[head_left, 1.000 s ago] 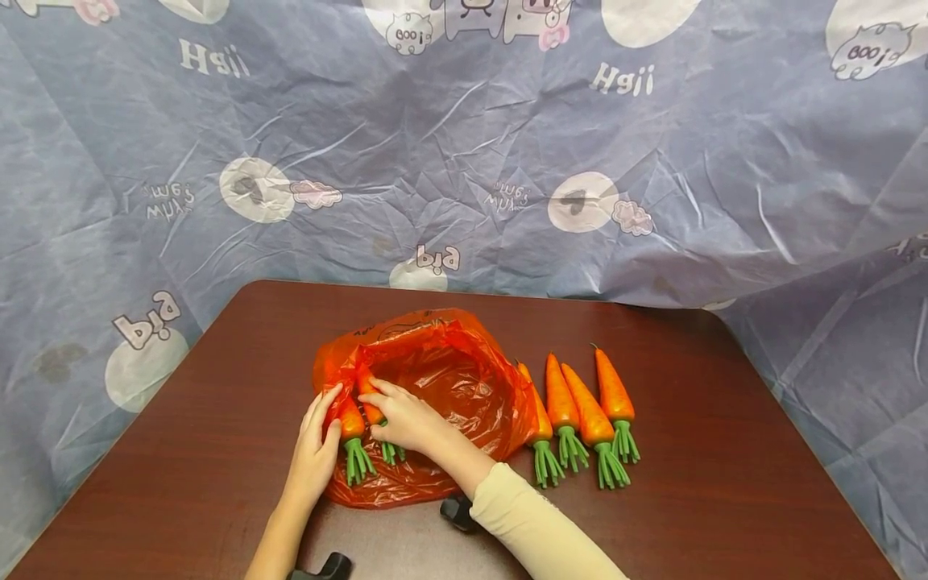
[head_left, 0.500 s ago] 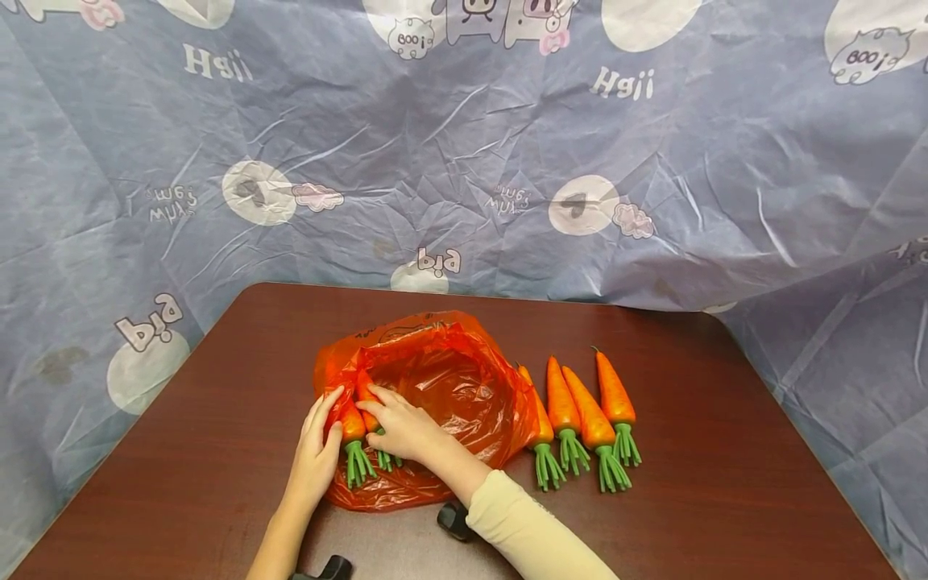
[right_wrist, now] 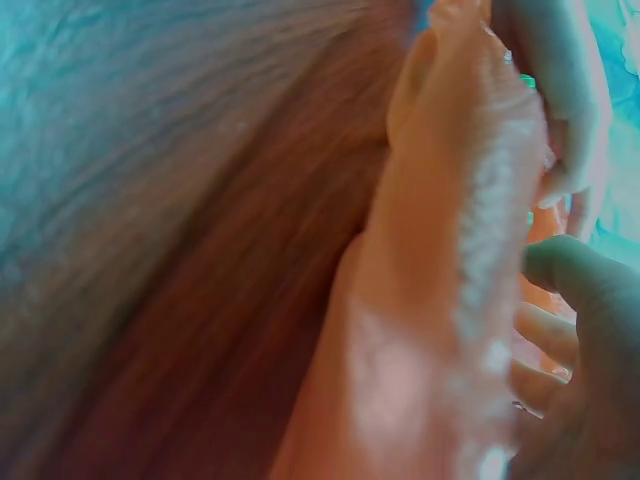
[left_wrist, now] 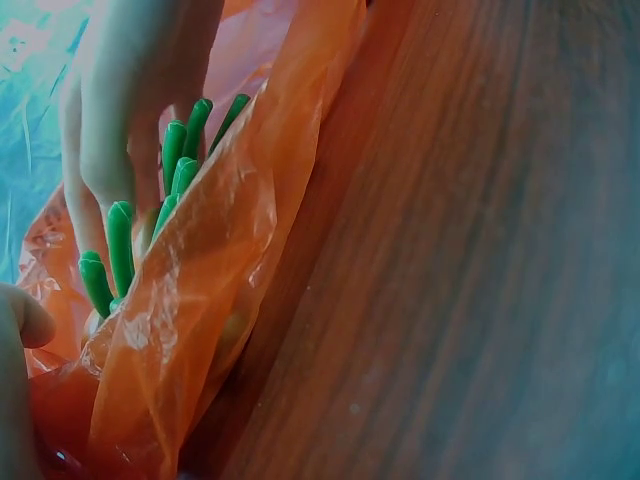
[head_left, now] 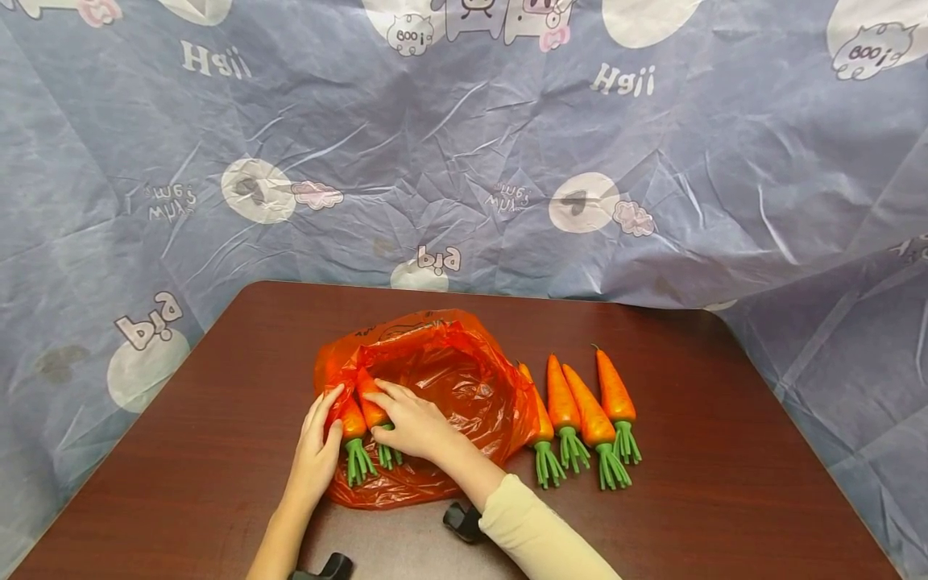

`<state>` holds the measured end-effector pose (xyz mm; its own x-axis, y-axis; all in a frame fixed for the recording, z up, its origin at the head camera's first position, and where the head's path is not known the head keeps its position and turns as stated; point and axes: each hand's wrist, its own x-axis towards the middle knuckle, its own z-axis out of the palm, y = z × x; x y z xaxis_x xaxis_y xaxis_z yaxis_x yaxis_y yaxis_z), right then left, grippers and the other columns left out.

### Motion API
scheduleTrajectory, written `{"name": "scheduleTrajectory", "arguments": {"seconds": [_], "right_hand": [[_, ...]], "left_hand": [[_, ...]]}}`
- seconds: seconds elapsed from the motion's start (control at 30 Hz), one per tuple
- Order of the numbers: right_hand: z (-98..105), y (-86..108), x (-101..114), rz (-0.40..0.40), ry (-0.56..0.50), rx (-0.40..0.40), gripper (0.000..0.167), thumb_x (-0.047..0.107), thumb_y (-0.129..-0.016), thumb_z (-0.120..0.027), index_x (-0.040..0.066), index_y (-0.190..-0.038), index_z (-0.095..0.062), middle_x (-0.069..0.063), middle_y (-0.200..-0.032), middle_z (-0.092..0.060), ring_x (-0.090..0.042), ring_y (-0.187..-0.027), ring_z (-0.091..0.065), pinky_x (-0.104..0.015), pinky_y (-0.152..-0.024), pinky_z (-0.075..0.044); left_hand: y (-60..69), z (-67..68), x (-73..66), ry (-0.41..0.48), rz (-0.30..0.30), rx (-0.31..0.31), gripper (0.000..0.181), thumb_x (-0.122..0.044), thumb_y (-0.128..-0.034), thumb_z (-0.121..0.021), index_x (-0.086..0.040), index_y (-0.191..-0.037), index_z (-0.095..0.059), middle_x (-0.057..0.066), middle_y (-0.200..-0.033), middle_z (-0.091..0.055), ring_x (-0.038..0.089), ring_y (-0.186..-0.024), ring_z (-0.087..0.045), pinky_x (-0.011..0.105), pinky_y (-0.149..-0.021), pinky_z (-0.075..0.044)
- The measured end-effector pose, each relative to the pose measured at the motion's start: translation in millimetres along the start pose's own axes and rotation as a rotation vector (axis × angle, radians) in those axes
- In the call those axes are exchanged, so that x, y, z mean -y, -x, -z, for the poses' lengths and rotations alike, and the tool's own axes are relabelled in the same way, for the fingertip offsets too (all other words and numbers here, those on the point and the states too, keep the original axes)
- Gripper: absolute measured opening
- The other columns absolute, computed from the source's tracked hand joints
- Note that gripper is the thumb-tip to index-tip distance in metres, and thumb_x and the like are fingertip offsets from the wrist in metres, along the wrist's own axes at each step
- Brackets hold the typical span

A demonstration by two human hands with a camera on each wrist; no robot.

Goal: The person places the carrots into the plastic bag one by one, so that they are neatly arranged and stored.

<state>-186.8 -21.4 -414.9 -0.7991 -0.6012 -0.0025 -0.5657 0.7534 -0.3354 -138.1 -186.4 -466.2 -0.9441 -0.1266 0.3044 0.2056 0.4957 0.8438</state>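
A crinkled red plastic bag lies on the table with its mouth facing up. Two orange carrots with green stalks rest side by side in its left part: one carrot by my left hand, the other carrot under my right. My left hand holds the bag's left edge, its thumb beside the nearer carrot. Fingers and thumb of my right hand are round the second carrot's upper part. In the left wrist view, green stalks poke up beside the bag's side, which hides the carrots' bodies.
Several more carrots lie in a loose row right of the bag, the leftmost touching its edge. Black wrist-worn devices show near the forearms. A printed blue-grey cloth hangs behind the brown table.
My right hand has shifted slightly over the second carrot, ending a little further right than half a second ago. My left hand, the bag and the carrots on the right stay put.
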Motion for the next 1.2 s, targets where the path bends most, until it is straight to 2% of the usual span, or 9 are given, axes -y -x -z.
{"name": "scheduleTrajectory", "arguments": {"seconds": [0.23,0.37,0.97,1.2], "right_hand": [[10.0,9.3,-1.0,0.016,0.030,-0.065,0.054,0.041,-0.085,-0.053,0.027,-0.136,-0.042,0.002,-0.147,-0.033,-0.022,-0.134,-0.033,-0.046,-0.108,-0.028],[16.3,14.9,-2.7,0.022,0.070,-0.111,0.055,0.045,-0.085,-0.051,0.027,-0.136,-0.042,0.001,-0.147,-0.033,-0.022,-0.135,-0.031,-0.048,-0.111,-0.021],[45.0,50.8,-13.5,-0.002,0.148,-0.228,0.056,0.053,-0.083,-0.050,0.030,-0.134,-0.044,0.004,-0.149,-0.028,-0.028,-0.138,-0.023,-0.053,-0.111,-0.013],[54.4,66.6,-21.5,0.016,0.197,-0.319,0.054,0.052,-0.081,-0.054,0.028,-0.130,-0.049,0.001,-0.146,-0.034,-0.031,-0.136,-0.027,-0.058,-0.108,-0.015]], "left_hand": [[-0.2,0.4,-0.4,-0.001,0.000,0.001,0.048,-0.001,-0.0886,-0.043,-0.013,-0.135,-0.041,0.022,-0.144,-0.027,0.042,-0.133,-0.022,0.068,-0.097,-0.021],[0.3,1.2,-2.2,0.003,-0.001,0.006,0.047,-0.002,-0.0891,-0.043,-0.013,-0.135,-0.041,0.022,-0.144,-0.027,0.042,-0.133,-0.021,0.069,-0.097,-0.021],[1.3,0.6,-0.9,0.015,-0.003,-0.005,0.047,-0.001,-0.0888,-0.044,-0.012,-0.135,-0.042,0.022,-0.144,-0.027,0.040,-0.134,-0.021,0.067,-0.099,-0.019],[0.4,-0.1,0.7,0.023,0.003,-0.006,0.047,-0.001,-0.0889,-0.044,-0.013,-0.135,-0.042,0.021,-0.144,-0.027,0.040,-0.134,-0.020,0.066,-0.100,-0.019]]}}
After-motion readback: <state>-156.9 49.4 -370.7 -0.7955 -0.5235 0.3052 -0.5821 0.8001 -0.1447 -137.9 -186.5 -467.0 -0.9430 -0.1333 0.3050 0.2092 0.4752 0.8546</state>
